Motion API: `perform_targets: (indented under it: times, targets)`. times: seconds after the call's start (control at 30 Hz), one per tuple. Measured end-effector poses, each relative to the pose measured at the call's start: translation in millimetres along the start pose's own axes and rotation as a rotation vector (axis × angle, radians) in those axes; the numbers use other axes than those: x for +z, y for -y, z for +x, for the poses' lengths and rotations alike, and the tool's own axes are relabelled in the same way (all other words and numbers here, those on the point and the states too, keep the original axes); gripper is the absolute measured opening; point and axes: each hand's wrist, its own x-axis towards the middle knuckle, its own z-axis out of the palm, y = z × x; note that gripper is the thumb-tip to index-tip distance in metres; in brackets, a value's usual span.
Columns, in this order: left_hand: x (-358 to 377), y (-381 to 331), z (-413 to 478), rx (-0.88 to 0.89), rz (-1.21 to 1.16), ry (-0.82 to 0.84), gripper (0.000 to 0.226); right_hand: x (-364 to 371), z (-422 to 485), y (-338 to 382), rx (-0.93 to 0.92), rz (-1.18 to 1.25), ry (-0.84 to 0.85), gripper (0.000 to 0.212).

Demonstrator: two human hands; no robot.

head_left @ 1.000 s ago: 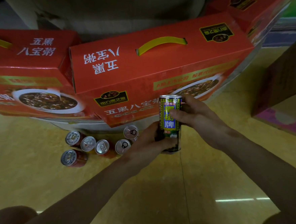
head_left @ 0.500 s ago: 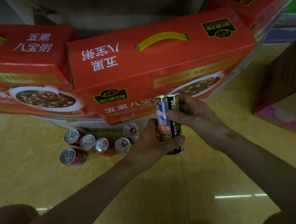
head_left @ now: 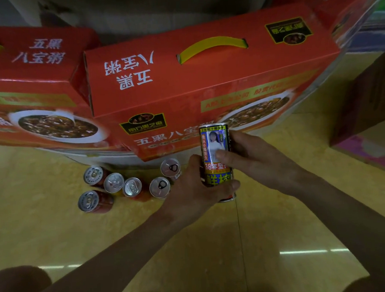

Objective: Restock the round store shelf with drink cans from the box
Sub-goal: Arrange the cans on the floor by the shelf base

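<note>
While L hand (head_left: pixel 191 192), R hand (head_left: pixel 257 158) grip tall can (head_left: pixel 214 142), red box (head_left: pixel 205 88) behind

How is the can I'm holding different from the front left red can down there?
The held can has a black, yellow and green label with a picture; the red can has a red body. The held can is gripped by the left hand and right hand; the red can stands free on the yellow floor. Both are upright, with silver ends.

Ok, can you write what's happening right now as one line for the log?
left hand grips tall can low | right hand grips it higher | six small cans upright on floor
</note>
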Motion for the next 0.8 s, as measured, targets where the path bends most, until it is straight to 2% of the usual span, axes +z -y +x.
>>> perform_targets:
  times: [0.1, 0.27, 0.43, 0.6, 0.73, 0.8]
  targets:
    - [-3, 0, -1, -0.029, -0.003, -0.003, 0.065, -1, 0, 3, 0.024, 0.033, 0.003, 0.037]
    - [-3, -17, -18, -0.089, 0.013, -0.069, 0.052, 0, -4, 14, 0.095, 0.045, 0.032, 0.050]
    - [0, -38, -42, -0.126, 0.028, -0.120, 0.052, 6, -14, 38, 0.120, 0.023, -0.002, 0.044]
    - [-10, -51, -71, -0.194, 0.103, -0.136, 0.047, 22, -37, 54, 0.203, 0.100, -0.051, 0.059]
    - [-9, -66, -116, -0.284, 0.098, -0.130, 0.047, 41, -79, 72, 0.304, 0.216, -0.149, 0.047]
    - [-11, -79, -146, -0.314, 0.083, -0.113, 0.049, 47, -109, 90, 0.351, 0.239, -0.176, 0.048]
